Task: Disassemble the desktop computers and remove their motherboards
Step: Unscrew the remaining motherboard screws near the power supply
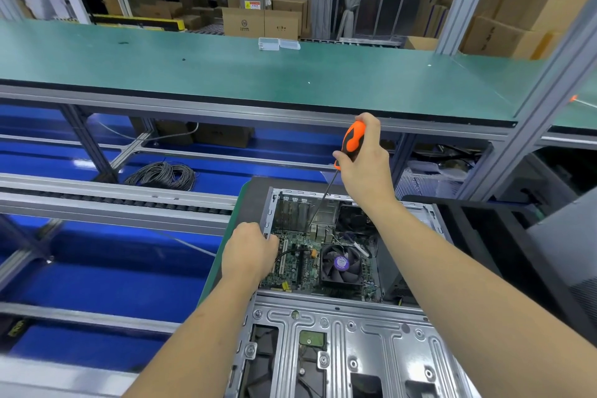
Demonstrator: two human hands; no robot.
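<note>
Lying open on its side on the dark tabletop [255,200], the case [349,333] is showing its green motherboard [297,263] in the far half, with a black cooler fan [340,263] sitting on the board toward the right. The right hand [366,161] is gripping the orange-and-black handle of a screwdriver [352,142], fingers wrapped round it, and the thin shaft is slanting down and left so that its tip is reaching the far part of the board near the rear slots. The left hand [250,252] is resting at the case's left wall, fingers curling over the edge toward the board; whether it is pinching anything there is not plain. A black cable is running across the board beside those fingers. Beyond the case, a coil of grey wire [163,175] is lying on the blue floor [106,281] under a long green shelf [226,74], where a small clear box [278,43] is sitting, with cardboard cartons [261,22] stacking up behind it.
</note>
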